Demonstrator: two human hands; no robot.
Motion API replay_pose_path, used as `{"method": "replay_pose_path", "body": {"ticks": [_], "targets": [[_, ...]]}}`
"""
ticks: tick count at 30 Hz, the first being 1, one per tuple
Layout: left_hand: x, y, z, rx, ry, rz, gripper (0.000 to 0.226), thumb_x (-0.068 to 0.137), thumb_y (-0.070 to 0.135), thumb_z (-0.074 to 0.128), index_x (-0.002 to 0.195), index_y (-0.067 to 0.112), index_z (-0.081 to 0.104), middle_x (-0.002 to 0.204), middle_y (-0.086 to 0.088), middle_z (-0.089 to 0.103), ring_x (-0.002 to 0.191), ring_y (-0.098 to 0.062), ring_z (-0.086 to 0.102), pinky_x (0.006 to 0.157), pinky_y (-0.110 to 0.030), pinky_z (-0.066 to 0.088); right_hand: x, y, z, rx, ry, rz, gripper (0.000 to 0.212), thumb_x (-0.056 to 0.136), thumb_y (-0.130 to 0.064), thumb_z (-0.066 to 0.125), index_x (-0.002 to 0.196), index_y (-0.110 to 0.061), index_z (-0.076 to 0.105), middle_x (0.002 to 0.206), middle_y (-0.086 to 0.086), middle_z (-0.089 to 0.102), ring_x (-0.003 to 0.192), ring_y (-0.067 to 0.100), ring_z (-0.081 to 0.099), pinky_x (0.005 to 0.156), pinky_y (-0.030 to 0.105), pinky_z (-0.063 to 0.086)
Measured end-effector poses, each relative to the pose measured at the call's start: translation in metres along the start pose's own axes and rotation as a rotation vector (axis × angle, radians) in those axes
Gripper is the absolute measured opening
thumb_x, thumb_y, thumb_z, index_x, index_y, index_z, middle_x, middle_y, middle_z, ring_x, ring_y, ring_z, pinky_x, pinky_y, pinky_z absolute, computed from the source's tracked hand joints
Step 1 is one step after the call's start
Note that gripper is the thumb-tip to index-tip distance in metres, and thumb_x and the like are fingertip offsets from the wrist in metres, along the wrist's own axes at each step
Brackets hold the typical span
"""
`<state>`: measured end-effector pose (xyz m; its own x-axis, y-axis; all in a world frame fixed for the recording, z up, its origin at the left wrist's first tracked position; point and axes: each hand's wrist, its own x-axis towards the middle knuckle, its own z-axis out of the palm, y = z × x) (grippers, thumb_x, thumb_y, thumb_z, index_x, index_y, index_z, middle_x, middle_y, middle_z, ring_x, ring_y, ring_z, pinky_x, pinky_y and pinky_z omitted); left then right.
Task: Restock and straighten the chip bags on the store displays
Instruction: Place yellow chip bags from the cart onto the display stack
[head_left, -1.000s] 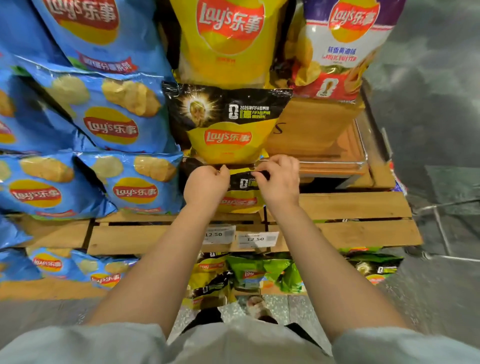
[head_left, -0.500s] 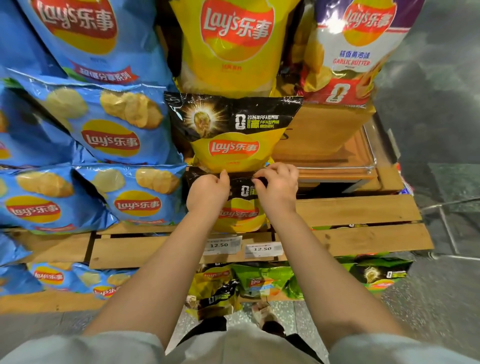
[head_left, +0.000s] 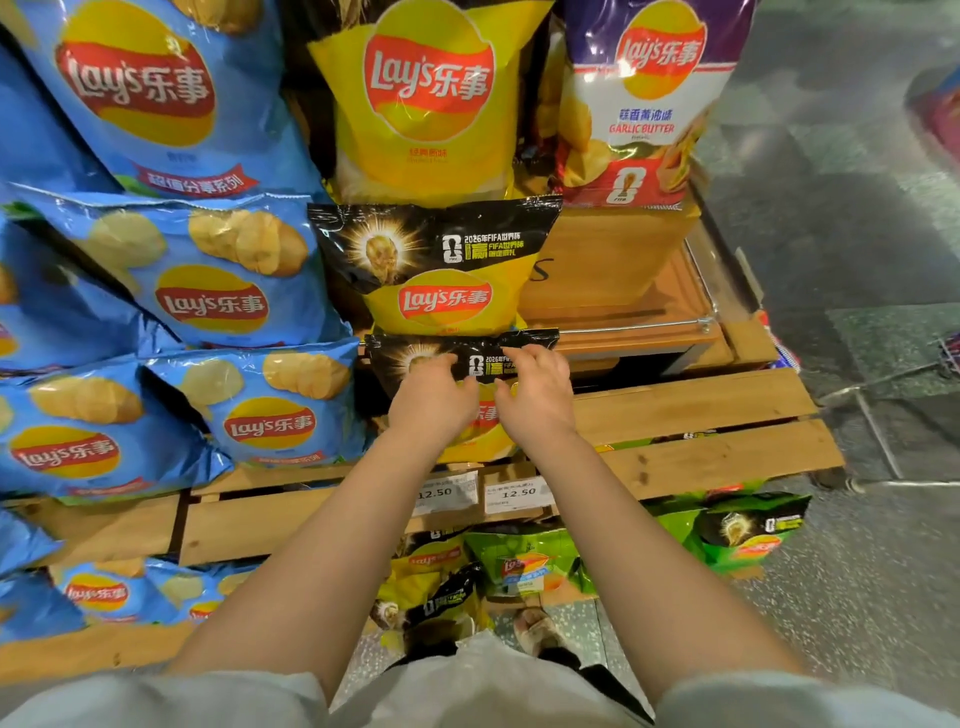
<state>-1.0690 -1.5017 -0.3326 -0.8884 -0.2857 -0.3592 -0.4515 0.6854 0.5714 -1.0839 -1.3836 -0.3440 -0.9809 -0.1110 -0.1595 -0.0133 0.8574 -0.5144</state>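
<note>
- On the far left, the blue Lay's bags (head_left: 223, 291) lie in stepped rows on the wooden display (head_left: 691, 400). They overlap and lean a little, but each one faces forward, so this part seems to be in order.
- In the middle column, a large yellow Lay's bag (head_left: 426, 98) stands on top, and under it a smaller black-and-yellow bag (head_left: 441, 270) is upright with its logo to the front — I judge it is already placed.
- Just below is the lower black-and-yellow bag (head_left: 480, 364), the one being worked on. Its black top edge is directly under the bag above, and its yellow lower part reaches down to the slats.
- The left hand (head_left: 434, 400) rests on the front of this bag, with the fingers bent over the black band. Whether this grip really pinches the foil, I cannot tell.
- The right hand (head_left: 535, 395) is just beside it, fingers spread and relaxed, the tips at the top edge — this grip is apart, not clamped.
- Below the hands, two price tags (head_left: 483, 491) both read 12.50.
- To the right, the wooden tray (head_left: 623, 301) beside the middle column shows bare wood, and above it stands a garlic butter bag (head_left: 644, 104). This place probably needs restocking.
- On the lowest level, the green bags (head_left: 524, 566) and some dark ones lie crumpled and tilted, so straightening is left there.
</note>
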Motion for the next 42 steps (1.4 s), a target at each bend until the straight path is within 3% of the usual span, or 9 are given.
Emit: {"method": "replay_pose_path", "body": {"ticks": [2, 5, 9, 12, 17, 23, 28, 34, 42], "targets": [[-0.007, 0.008, 0.003, 0.02, 0.008, 0.105, 0.046, 0.091, 0.034, 0.05, 0.135, 0.02, 0.049, 0.137, -0.004, 0.05, 0.122, -0.024, 0.049, 0.1, -0.043, 0.044, -0.008, 0.001, -0.004, -0.005, 0.005, -0.011, 0.048, 0.097, -0.026, 0.047, 0.143, -0.017, 0.039, 0.149, 0.005, 0.033, 0.14, 0.022, 0.018, 0.114, 0.039, 0.018], [-0.018, 0.023, 0.009, 0.165, 0.002, 0.208, 0.059, 0.093, 0.037, 0.048, 0.147, 0.022, 0.032, 0.155, -0.006, 0.025, 0.143, -0.025, 0.022, 0.115, -0.046, 0.023, -0.021, 0.007, -0.015, -0.012, 0.015, 0.005, 0.047, 0.099, -0.029, 0.043, 0.145, -0.018, 0.036, 0.153, 0.006, 0.027, 0.143, 0.022, 0.012, 0.116, 0.041, 0.01], [-0.037, 0.049, 0.02, 0.336, 0.013, 0.298, 0.066, 0.095, 0.041, 0.043, 0.152, 0.03, 0.011, 0.16, -0.003, -0.001, 0.146, -0.029, -0.007, 0.115, -0.053, 0.002, -0.038, 0.026, -0.035, -0.033, 0.023, 0.09, 0.049, 0.101, -0.03, 0.037, 0.148, -0.019, 0.029, 0.157, 0.005, 0.018, 0.146, 0.022, 0.002, 0.118, 0.043, 0.002], [-0.057, 0.072, 0.038, 0.416, 0.004, 0.381, 0.067, 0.095, 0.043, 0.041, 0.151, 0.034, 0.006, 0.16, -0.001, -0.01, 0.145, -0.03, -0.017, 0.112, -0.058, -0.007, -0.059, 0.048, -0.054, 0.009, 0.045, 0.203, 0.051, 0.101, -0.033, 0.035, 0.149, -0.02, 0.025, 0.158, 0.006, 0.012, 0.146, 0.022, -0.003, 0.118, 0.044, 0.001], [-0.09, 0.125, 0.077, 0.559, -0.086, 0.484, 0.069, 0.094, 0.045, 0.04, 0.151, 0.035, 0.003, 0.158, 0.001, -0.019, 0.142, -0.031, -0.024, 0.109, -0.062, -0.011, -0.098, 0.103, -0.09, 0.072, 0.092, 0.352, 0.053, 0.1, -0.039, 0.035, 0.15, -0.024, 0.024, 0.158, 0.006, 0.013, 0.145, 0.024, 0.002, 0.117, 0.043, 0.003], [-0.151, 0.209, 0.158, 0.621, -0.114, 0.672, 0.066, 0.094, 0.042, 0.04, 0.151, 0.034, 0.008, 0.159, 0.002, -0.014, 0.143, -0.031, -0.023, 0.108, -0.065, -0.01, -0.151, 0.198, -0.158, 0.064, 0.209, 0.503, 0.054, 0.098, -0.037, 0.039, 0.148, -0.02, 0.026, 0.155, 0.011, 0.021, 0.144, 0.027, 0.007, 0.117, 0.045, 0.006], [-0.21, 0.287, 0.237, 0.625, -0.164, 0.824, 0.067, 0.094, 0.043, 0.042, 0.151, 0.034, 0.008, 0.16, 0.002, -0.012, 0.144, -0.03, -0.021, 0.108, -0.065, -0.01, -0.198, 0.291, -0.216, 0.028, 0.302, 0.622, 0.056, 0.099, -0.04, 0.037, 0.15, -0.023, 0.021, 0.157, 0.009, 0.015, 0.146, 0.027, 0.0, 0.116, 0.048, -0.001], [-0.275, 0.354, 0.32, 0.663, -0.227, 0.965, 0.067, 0.096, 0.043, 0.041, 0.151, 0.036, 0.004, 0.159, 0.003, -0.016, 0.143, -0.029, -0.024, 0.108, -0.065, -0.008, -0.256, 0.381, -0.265, 0.033, 0.374, 0.763, 0.055, 0.1, -0.036, 0.037, 0.151, -0.023, 0.019, 0.157, 0.008, 0.014, 0.146, 0.027, 0.0, 0.116, 0.049, 0.001], [-0.306, 0.429, 0.402, 0.688, -0.313, 1.085, 0.06, 0.099, 0.042, 0.033, 0.151, 0.034, 0.005, 0.158, 0.004, -0.017, 0.142, -0.029, -0.025, 0.107, -0.065, -0.013, -0.28, 0.474, -0.308, 0.103, 0.46, 0.903, 0.055, 0.1, -0.037, 0.035, 0.151, -0.021, 0.019, 0.158, 0.009, 0.013, 0.146, 0.029, -0.001, 0.117, 0.05, -0.002]]}}
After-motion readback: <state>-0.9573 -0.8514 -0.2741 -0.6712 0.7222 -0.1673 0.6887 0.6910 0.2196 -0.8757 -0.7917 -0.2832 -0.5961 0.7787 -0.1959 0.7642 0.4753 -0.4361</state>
